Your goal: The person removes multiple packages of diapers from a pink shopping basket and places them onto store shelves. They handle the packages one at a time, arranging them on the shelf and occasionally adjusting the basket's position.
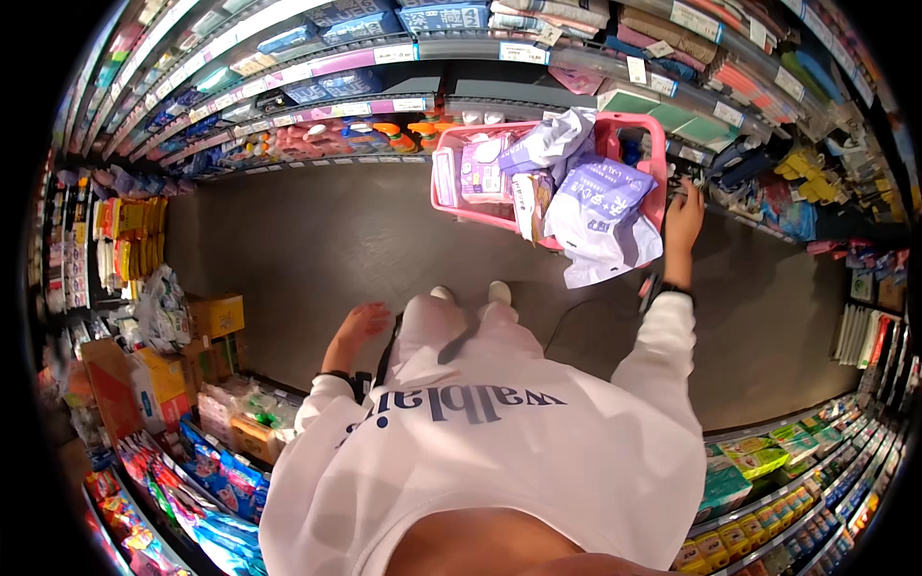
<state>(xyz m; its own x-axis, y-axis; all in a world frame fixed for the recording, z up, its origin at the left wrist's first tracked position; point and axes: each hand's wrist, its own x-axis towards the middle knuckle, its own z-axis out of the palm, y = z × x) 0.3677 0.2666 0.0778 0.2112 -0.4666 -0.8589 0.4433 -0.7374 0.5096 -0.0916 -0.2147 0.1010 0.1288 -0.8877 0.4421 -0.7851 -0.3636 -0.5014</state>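
Observation:
A pink plastic shopping basket stands at the upper right of centre, close to the lower shelves. In it lie a pink-and-white package, a pale tan packet and purple-and-white plastic bags; one bag hangs over the near rim. My right hand is just right of the basket's right end, its fingers near the shelf edge; whether it touches either is not clear. My left hand is beside my left thigh, holding nothing, its fingers loosely spread.
Stocked shelves curve across the top, with folded textiles and orange-topped bottles. Cardboard boxes and a clear plastic bag stand on the left. More shelves run along the lower right. A grey floor lies between them.

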